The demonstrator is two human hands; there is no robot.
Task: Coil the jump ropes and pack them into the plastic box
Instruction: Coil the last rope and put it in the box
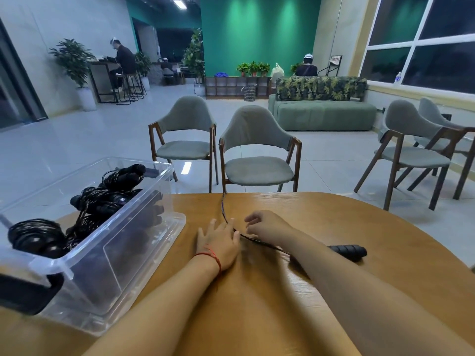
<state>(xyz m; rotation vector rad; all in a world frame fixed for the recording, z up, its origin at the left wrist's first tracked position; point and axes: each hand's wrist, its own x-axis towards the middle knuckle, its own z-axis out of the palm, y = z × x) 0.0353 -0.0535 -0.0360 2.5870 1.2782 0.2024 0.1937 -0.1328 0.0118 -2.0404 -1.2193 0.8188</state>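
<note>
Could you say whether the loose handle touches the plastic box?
Apart: the head view shows left hand, right hand and table between handle and plastic box.

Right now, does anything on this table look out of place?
One jump rope lies uncoiled across the table, its cord trailing over the far edge, while the other ropes sit coiled in the plastic box.

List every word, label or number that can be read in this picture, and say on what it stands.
No text can be read here.
The white standing sign far back in the room: marks too small to read.
The clear plastic bottle far to the right: label too blurred to read.
</note>
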